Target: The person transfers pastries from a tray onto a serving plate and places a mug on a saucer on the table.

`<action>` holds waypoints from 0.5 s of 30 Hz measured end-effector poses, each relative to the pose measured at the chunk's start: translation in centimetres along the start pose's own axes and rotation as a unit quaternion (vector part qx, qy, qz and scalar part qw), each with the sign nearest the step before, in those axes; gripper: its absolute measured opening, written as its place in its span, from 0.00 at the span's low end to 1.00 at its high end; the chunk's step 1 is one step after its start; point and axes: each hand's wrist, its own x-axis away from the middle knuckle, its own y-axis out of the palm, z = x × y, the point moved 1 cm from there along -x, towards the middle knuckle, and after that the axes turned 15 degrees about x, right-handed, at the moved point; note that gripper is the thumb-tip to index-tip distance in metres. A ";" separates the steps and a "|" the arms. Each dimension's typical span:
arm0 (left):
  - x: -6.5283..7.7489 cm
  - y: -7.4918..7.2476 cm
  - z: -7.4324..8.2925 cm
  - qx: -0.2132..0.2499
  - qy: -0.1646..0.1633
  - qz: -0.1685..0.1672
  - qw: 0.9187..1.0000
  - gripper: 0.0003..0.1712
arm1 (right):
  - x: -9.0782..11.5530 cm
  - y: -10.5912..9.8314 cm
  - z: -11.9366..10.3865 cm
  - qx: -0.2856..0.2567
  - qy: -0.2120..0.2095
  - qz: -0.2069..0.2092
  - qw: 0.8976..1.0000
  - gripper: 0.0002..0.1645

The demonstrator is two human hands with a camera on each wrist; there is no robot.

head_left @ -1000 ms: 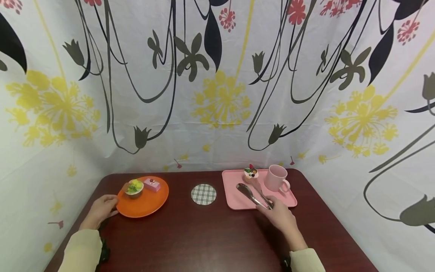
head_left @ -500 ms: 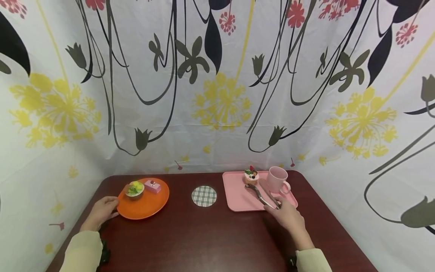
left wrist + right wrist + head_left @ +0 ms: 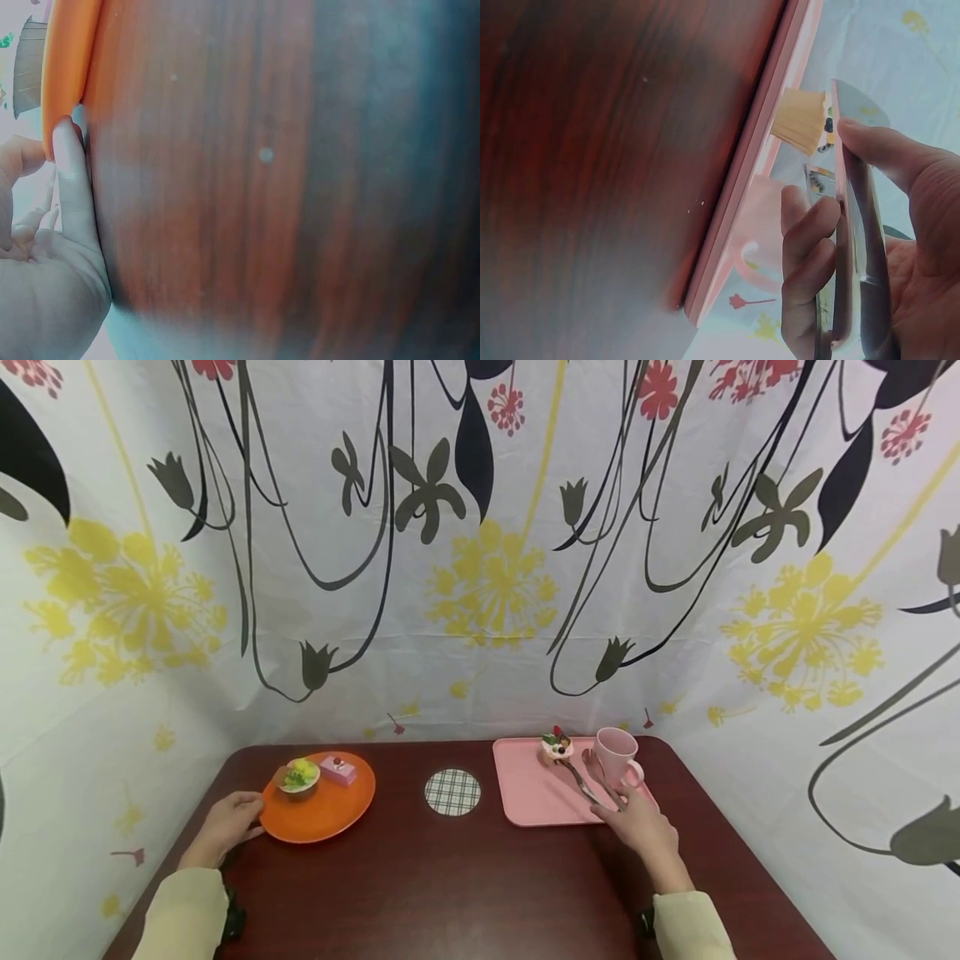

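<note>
At the left, my left hand pinches the rim of an orange plate, with a finger under the edge in the left wrist view. That plate bears a small tart cup with yellow and green topping, and a pink cake slice. My right hand grips metal serving tongs, their two arms spread apart. The tongs reach over the pink tray. Their left tip overlaps the base of a fruit-topped cupcake in the head view; the other lies beside the pink mug.
A round checked coaster lies on the dark wood table between plate and tray. A flower-printed curtain hangs behind the table and along both sides. The mug's handle points toward the right hand.
My right hand has moved right with the tongs, and the tongs have turned, their broad tip swinging to the cupcake's base. The left hand stays at the plate's rim.
</note>
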 end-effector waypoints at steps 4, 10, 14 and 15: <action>0.0 -0.1 0.1 0.003 0.000 -0.002 1.000 0.39 | -0.5 0.1 -0.1 -0.004 -0.004 0.015 1.000 0.51; 0.0 0.0 0.0 0.002 -0.006 0.001 1.000 0.39 | -1.4 0.1 -0.6 -0.003 -0.009 0.025 1.000 0.48; 0.0 0.1 0.1 0.003 -0.009 0.005 1.000 0.38 | -1.8 -0.2 -1.0 -0.001 -0.006 0.026 1.000 0.49; 0.0 0.1 0.1 0.002 -0.008 0.005 1.000 0.38 | -1.8 -0.4 -1.1 0.000 -0.003 0.026 1.000 0.49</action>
